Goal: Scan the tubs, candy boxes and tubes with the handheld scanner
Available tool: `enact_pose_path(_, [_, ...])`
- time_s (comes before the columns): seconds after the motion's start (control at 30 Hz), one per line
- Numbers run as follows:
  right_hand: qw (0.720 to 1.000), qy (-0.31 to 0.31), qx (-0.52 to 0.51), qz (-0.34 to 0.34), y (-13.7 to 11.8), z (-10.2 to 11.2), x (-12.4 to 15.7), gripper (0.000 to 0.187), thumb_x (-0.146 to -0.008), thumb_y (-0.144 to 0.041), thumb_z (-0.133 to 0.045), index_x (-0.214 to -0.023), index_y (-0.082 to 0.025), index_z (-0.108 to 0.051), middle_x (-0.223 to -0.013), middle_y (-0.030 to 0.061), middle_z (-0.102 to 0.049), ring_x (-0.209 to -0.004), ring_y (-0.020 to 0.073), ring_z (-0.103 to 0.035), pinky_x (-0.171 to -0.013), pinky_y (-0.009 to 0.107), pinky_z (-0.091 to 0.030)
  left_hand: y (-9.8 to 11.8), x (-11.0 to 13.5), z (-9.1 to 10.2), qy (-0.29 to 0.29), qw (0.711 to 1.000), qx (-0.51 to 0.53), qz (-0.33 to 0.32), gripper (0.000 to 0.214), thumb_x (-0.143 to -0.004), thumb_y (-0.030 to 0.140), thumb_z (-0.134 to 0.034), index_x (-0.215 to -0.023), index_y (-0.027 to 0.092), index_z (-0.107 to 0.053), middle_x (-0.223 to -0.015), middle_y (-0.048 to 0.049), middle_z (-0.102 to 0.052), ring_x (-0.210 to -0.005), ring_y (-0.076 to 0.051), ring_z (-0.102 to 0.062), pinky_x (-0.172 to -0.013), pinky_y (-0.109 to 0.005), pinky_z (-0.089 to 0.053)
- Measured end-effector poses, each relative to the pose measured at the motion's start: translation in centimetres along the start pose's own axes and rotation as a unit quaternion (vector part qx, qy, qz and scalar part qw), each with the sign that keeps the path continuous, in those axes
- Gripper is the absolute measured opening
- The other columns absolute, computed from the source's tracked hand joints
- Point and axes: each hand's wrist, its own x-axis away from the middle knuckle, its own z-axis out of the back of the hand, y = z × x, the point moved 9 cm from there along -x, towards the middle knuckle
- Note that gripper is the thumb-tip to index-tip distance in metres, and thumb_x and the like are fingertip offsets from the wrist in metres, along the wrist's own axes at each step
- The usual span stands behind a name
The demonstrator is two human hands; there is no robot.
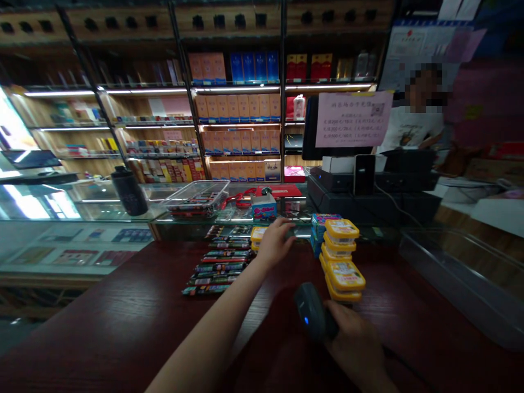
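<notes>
My right hand (355, 339) is wrapped round the handle of a dark barcode scanner (311, 312) with a blue light, low over the dark red table. My left hand (277, 239) reaches to the table's far side, fingers apart and bent, with nothing plainly held. Just left of it, partly hidden by it, is a small stack of yellow tubs (257, 234). A row of long dark wrapped packets (216, 267) lies left of my forearm. Taller piles of yellow-lidded tubs (346, 276) stand to the right, beside stacked blue boxes (318, 233).
A clear tub (198, 197) of packets, an open blue-and-pink box (264, 208) and a black bottle (130, 191) stand on the glass counter. At right lies a clear plastic bin (462, 284). A person (413, 123) stands behind the monitor with its pink sign (354, 119).
</notes>
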Motion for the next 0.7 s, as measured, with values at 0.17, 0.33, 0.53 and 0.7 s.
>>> enact_pose_path(0.17, [1.0, -0.003, 0.009, -0.016, 0.3, 0.2, 0.0, 0.037, -0.067, -0.011, -0.05, -0.101, -0.02, -0.062, -0.094, 0.0056, -0.072, -0.083, 0.0192, -0.065, -0.074, 0.028, -0.045, 8.5, -3.7, -3.9, -0.1, 0.986, 0.022, -0.129, 0.031, -0.084, 0.027, -0.056, -0.114, 0.021, -0.059, -0.121, -0.0072, -0.058, -0.105, -0.02, -0.059, -0.089, -0.032, -0.048])
enact_pose_path(0.33, [0.998, -0.048, -0.017, -0.045, 0.7, -0.3, -0.1, 0.036, -0.066, -0.011, -0.051, -0.098, -0.021, -0.063, -0.092, 0.0044, -0.071, -0.085, 0.0194, -0.065, -0.074, 0.027, -0.043, 9.1, -4.5, -6.0, -0.123, 0.989, -0.004, -0.079, 0.018, -0.084, 0.017, -0.05, -0.095, 0.017, -0.065, -0.102, -0.0066, -0.065, -0.09, -0.018, -0.062, -0.08, -0.028, -0.049])
enact_pose_path(0.53, [0.993, -0.079, -0.055, -0.062, 0.9, -0.5, -0.2, 0.03, -0.073, -0.016, -0.051, -0.099, -0.024, -0.062, -0.091, 0.0022, -0.071, -0.086, 0.0181, -0.065, -0.074, 0.026, -0.041, 6.1, -1.5, -2.0, 0.009, 0.996, 0.081, -0.018, 0.02, -0.083, 0.014, -0.049, -0.098, 0.019, -0.061, -0.102, -0.0057, -0.064, -0.093, -0.017, -0.061, -0.08, -0.028, -0.049])
enact_pose_path(0.7, [0.993, -0.087, -0.062, -0.056, 0.7, -0.6, 0.1, 0.032, -0.074, -0.016, -0.049, -0.103, -0.025, -0.062, -0.097, 0.0015, -0.071, -0.089, 0.0178, -0.065, -0.075, 0.027, -0.042, 0.5, 5.5, 1.7, 0.112, 0.982, 0.116, 0.095, 0.014, -0.083, 0.016, -0.051, -0.093, 0.02, -0.06, -0.096, -0.0051, -0.065, -0.089, -0.017, -0.061, -0.081, -0.031, -0.05])
